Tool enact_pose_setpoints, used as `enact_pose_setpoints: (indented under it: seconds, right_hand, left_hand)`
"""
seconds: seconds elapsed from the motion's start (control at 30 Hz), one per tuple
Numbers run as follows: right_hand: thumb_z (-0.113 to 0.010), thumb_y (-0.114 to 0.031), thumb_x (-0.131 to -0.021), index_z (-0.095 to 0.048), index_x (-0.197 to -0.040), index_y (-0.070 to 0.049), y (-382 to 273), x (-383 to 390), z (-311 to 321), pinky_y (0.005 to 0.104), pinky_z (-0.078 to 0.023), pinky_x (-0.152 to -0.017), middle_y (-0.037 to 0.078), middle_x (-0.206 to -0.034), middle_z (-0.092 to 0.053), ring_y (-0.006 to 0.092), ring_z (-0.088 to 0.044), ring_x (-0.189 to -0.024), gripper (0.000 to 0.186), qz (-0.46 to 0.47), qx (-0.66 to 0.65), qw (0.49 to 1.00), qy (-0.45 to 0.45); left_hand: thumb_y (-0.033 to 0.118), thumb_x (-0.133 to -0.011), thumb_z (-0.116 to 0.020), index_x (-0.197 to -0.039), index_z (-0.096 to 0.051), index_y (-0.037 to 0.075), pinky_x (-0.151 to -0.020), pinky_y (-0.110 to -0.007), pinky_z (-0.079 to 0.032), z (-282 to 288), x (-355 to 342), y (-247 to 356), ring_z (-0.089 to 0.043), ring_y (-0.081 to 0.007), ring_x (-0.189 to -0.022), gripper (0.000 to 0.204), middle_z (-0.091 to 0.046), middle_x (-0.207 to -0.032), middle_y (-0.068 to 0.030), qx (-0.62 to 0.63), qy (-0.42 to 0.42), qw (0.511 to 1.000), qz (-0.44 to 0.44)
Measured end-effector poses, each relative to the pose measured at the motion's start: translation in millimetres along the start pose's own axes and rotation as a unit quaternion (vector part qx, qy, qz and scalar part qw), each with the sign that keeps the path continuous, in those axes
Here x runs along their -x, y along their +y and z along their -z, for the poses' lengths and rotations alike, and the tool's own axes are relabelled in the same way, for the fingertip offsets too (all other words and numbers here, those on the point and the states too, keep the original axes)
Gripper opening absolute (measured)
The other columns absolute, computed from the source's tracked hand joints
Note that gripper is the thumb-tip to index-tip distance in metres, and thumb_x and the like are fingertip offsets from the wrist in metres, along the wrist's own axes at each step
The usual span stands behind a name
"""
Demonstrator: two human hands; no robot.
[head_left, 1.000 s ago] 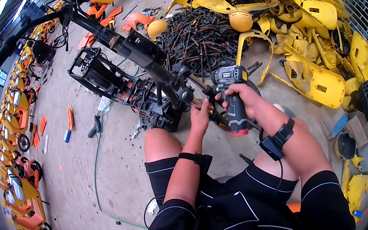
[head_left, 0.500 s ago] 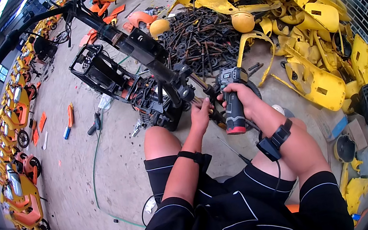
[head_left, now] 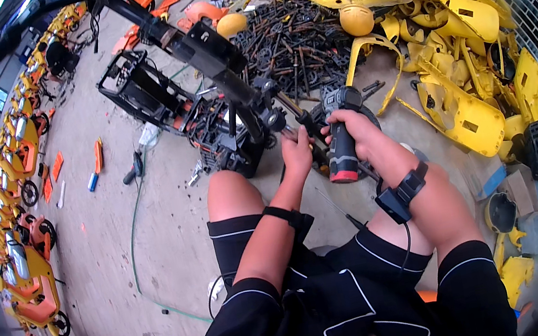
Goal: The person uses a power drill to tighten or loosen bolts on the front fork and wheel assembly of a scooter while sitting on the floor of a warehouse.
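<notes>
My left hand point(head_left: 296, 150) is closed around the lower part of a front fork point(head_left: 285, 119) on a stripped black scooter frame point(head_left: 142, 93) that stands before my knees. My right hand point(head_left: 357, 128) grips a black and grey cordless power tool point(head_left: 341, 159) with a red base. Its head is raised beside the fork, pointing away from me; whether its tip touches a fastener is hidden. The long steering column point(head_left: 198, 51) rises up and to the left, ending in a black handlebar.
Yellow body panels point(head_left: 461, 112) lie heaped along the right wall, beside a pile of rusty metal parts point(head_left: 286, 42). Rows of yellow and orange scooters point(head_left: 33, 281) line the left. A second power tool point(head_left: 133, 172), orange scraps point(head_left: 57, 166) and a green hose point(head_left: 134, 249) lie on the floor.
Both my hands and the power tool sit somewhat higher in the picture than before, the tool's head tipped slightly further up. My grips are unchanged.
</notes>
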State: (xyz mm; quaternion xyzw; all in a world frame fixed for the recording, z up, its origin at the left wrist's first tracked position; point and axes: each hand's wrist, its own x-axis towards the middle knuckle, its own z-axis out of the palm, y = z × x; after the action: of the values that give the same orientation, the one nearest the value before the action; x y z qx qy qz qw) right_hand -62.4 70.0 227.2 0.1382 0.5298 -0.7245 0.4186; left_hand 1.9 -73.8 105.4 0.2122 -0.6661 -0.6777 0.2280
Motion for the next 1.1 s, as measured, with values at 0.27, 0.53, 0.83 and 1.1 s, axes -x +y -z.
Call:
enact_pose_setpoints:
  seconds: [0.27, 0.53, 0.83, 1.1]
  right_hand:
    - [-0.064, -0.015, -0.083, -0.059, -0.098, -0.001, -4, -6, 2, 0.0383, -0.055, -0.060, 0.013, -0.084, -0.067, 0.0230, -0.065, -0.066, 0.021, 0.019, -0.027, 0.999, 0.009]
    - [-0.062, -0.006, -0.084, -0.058, -0.102, 0.006, -3, -17, 11, 0.0316, -0.056, -0.064, 0.014, -0.086, -0.067, 0.0201, -0.063, -0.067, 0.022, 0.027, 0.008, 1.000, 0.006]
    - [-0.060, -0.008, -0.084, -0.049, -0.113, 0.007, -24, -11, 39, 0.0383, -0.057, -0.066, 0.021, -0.094, -0.067, 0.0243, -0.064, -0.070, 0.034, 0.047, -0.065, 0.993, 0.084]
    - [-0.059, -0.023, -0.086, -0.060, -0.099, -0.007, -39, -18, 77, 0.0465, -0.057, -0.076, 0.010, -0.091, -0.069, 0.0283, -0.067, -0.081, 0.021, 0.073, -0.192, 0.967, 0.151]
  left_hand:
    - [0.026, -0.099, -0.059, -0.094, -0.051, 0.002, -0.058, -0.030, -0.048, -4, 3, 14, -0.061, -0.0133, -0.062, 0.026, -0.063, -0.071, -0.0059, -0.018, 0.029, 0.999, 0.018]
    - [0.025, -0.098, -0.061, -0.100, -0.051, 0.003, -0.060, -0.032, -0.049, 3, 0, -1, -0.062, -0.0141, -0.066, 0.025, -0.062, -0.075, -0.0051, 0.012, 0.002, 1.000, 0.006]
    - [0.026, -0.096, -0.064, -0.111, -0.052, 0.004, -0.072, -0.030, -0.049, 21, 2, -20, -0.061, -0.0122, -0.078, 0.029, -0.064, -0.087, -0.0041, 0.027, -0.064, 0.998, 0.010]
    - [0.026, -0.097, -0.062, -0.112, -0.051, 0.002, -0.075, -0.030, -0.049, 22, 5, -20, -0.060, -0.0126, -0.081, 0.030, -0.065, -0.088, -0.0048, 0.060, -0.079, 0.995, 0.006]
